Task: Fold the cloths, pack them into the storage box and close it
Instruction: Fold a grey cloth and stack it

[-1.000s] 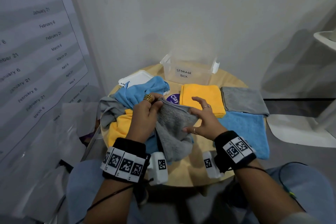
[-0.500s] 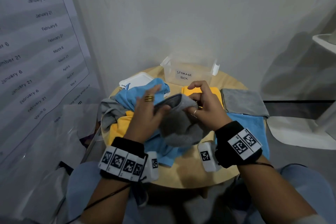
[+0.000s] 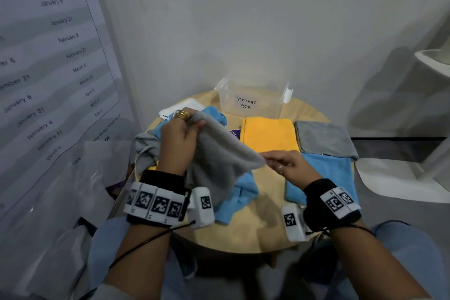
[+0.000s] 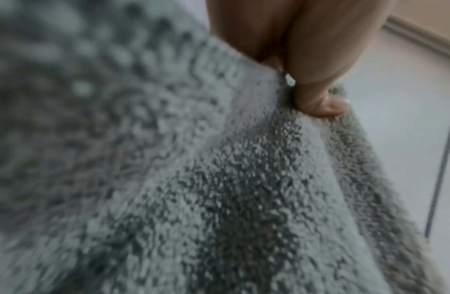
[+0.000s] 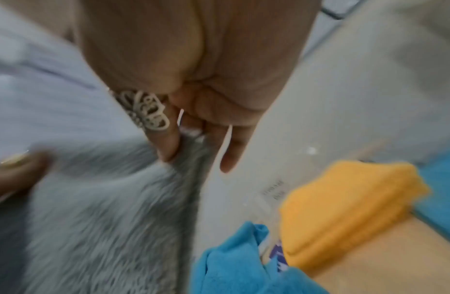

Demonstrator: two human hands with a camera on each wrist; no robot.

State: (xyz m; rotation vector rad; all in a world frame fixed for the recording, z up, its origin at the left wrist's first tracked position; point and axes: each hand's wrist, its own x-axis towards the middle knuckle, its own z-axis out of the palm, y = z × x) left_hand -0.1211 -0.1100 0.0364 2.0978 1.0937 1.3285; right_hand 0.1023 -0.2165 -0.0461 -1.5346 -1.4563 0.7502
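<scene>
Your round wooden table (image 3: 246, 231) carries everything, and the clear storage box (image 3: 252, 102), labelled in handwriting, stands open at its far edge; take that box as your marker. Just left of the box lies its white lid (image 3: 182, 107), partly covered by a heap of loose cloths (image 3: 146, 151) in blue, grey and yellow. In front of the box lies a folded yellow cloth (image 3: 269, 135). Right of that cloth, a folded grey cloth (image 3: 325, 140) lies flat, and nearer you than both a folded blue cloth (image 3: 326, 173) rests on the table. A purple label (image 3: 235, 134) peeks out between the yellow cloth and the heap.

You hold the unfolded grey cloth (image 3: 219, 153) up above the table, in front and to the left of the box, stretched between both hands. Your left hand (image 3: 179, 140) grips one corner with thumb and fingers closed on it, a gold ring showing. Your right hand (image 3: 287, 165) pinches the other end between thumb and fingertips (image 5: 168, 147), the outer fingers loose.
</scene>
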